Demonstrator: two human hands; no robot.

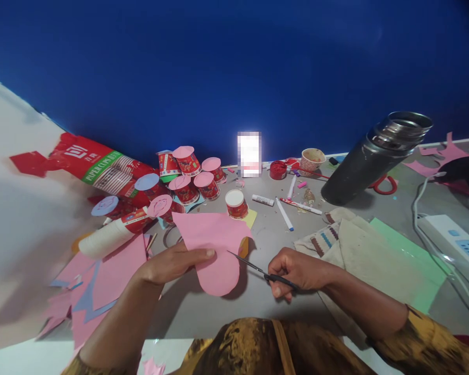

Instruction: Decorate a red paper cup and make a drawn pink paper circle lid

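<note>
Pink paper: The sheet [214,237] hangs over the near middle of the gray desk [258,304], its rounded lobe toward the person and its wider part spreading away.
Left hand: The hand [175,263] pinches the sheet from its left side, thumb flat on top; the fingers beneath are covered.
Right hand: Curled around the dark handles, the hand [293,273] grips the scissors [271,276], little gap showing in its fist.
Scissors: Blades point left, tips reaching over the right side of the sheet, just above the lobe.
Cutting: The step in hand appears to be trimming the rounded outline free of the wider part.
Next snip: It would likely call for the left hand to steady or turn the sheet while the blades follow the curve across.
Behind the sheet: An ochre object [244,247] is mostly hidden and cannot be identified; whether paper lies between the blades is hard to tell.
Desk surroundings: A bright panel [249,156] at the blue wall [234,67] is pixelated; pink scraps [153,366] are cut off below.
</note>
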